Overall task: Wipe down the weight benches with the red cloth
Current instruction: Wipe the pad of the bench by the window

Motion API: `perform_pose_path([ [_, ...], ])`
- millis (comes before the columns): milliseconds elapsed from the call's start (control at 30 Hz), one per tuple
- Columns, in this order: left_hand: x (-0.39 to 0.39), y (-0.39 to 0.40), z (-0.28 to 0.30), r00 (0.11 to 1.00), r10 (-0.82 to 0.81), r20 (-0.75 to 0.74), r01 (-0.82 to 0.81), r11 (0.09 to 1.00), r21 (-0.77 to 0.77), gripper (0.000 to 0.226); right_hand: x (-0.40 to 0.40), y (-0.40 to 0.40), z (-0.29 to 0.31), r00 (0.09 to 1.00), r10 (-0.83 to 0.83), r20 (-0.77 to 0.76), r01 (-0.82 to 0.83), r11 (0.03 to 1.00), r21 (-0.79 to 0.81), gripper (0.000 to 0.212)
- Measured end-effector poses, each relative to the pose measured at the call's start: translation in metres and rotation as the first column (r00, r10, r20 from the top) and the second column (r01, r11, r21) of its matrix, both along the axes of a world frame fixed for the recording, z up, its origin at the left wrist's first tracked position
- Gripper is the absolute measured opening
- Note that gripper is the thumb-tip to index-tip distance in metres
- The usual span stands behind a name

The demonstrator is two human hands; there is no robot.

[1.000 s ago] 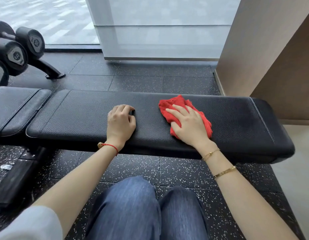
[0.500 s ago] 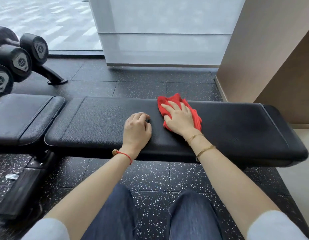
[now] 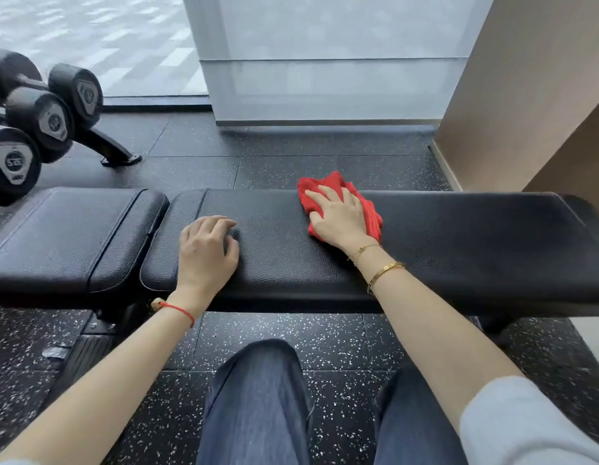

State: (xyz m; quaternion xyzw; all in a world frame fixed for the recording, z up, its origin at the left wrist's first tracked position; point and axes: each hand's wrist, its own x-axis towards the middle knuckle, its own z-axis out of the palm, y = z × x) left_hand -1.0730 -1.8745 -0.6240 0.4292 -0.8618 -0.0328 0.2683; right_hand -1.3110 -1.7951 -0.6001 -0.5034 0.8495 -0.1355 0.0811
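The right hand (image 3: 338, 218) lies flat, fingers straight and spread, pressing the red cloth (image 3: 368, 209) down onto the long black pad of the weight bench (image 3: 459, 236); the left hand (image 3: 207, 250) rests on the same pad toward 9 o'clock from the cloth, well apart from it, its fingers loosely curled with the tips on the leather and nothing held. The cloth is bunched, its folds showing past the fingertips at 12 o'clock and past the back of the hand at 3 o'clock, and it sits at the far edge of the pad, about midway along it. A red string bracelet (image 3: 177, 310) circles the left wrist and two gold bracelets (image 3: 382, 266) the right. At 9 o'clock from the long pad, just beside it across a narrow gap, lies the shorter seat pad (image 3: 63, 243). Toward 10 o'clock, black dumbbells (image 3: 46, 122) sit on a rack. At 6 o'clock the person's knees in blue jeans (image 3: 258, 404) point at the bench over speckled black flooring (image 3: 338, 344).
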Motion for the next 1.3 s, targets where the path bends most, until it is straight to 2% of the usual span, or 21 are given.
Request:
perform_pose_path([
  [133,0.022,-0.015,-0.001,0.999,0.001,-0.035,0.001,0.999,0.053,0.026,0.058,-0.022,0.0,0.993,0.113,-0.023,-0.114,0.993,-0.018,0.052],
  [333,0.027,-0.016,-0.006,0.993,0.006,-0.119,0.006,0.995,0.1,0.028,0.09,0.023,-0.007,0.968,0.244,-0.053,-0.247,0.966,-0.071,0.054],
  [500,0.028,-0.017,-0.006,0.994,0.007,-0.106,0.005,0.994,0.111,0.029,0.052,0.043,-0.007,0.996,-0.005,-0.092,-0.004,0.996,-0.091,0.051],
  [633,0.027,-0.018,-0.007,0.997,0.013,-0.078,-0.004,0.994,0.112,0.029,0.037,0.0,-0.004,0.981,-0.184,-0.062,0.183,0.983,-0.029,0.051],
  [700,0.027,-0.018,-0.007,0.997,0.011,-0.081,-0.003,0.994,0.105,0.03,0.046,-0.028,-0.002,0.98,-0.196,-0.023,0.196,0.981,0.002,0.052],
  [833,0.029,-0.018,-0.006,0.996,0.003,-0.084,0.005,0.995,0.098,0.031,0.09,-0.053,0.001,0.999,-0.027,-0.038,0.027,1.0,0.013,0.053],
  [933,0.032,-0.02,-0.008,0.996,-0.014,-0.089,0.022,0.996,0.088,0.032,0.126,-0.033,-0.002,0.99,0.128,-0.055,-0.129,0.992,-0.011,0.055],
  [1000,0.034,-0.022,-0.009,0.995,-0.023,-0.099,0.032,0.996,0.086,0.033,0.134,-0.008,-0.005,0.987,0.153,-0.049,-0.155,0.987,-0.042,0.054],
  [1133,0.034,-0.019,-0.008,0.995,-0.032,-0.09,0.039,0.996,0.081,0.034,0.115,0.046,-0.008,0.994,0.035,-0.108,-0.043,0.997,-0.069,0.053],
  [1300,0.033,-0.016,-0.008,0.996,-0.037,-0.076,0.043,0.996,0.076,0.037,0.058,0.085,-0.008,0.938,-0.319,-0.134,0.305,0.946,-0.111,0.051],
])
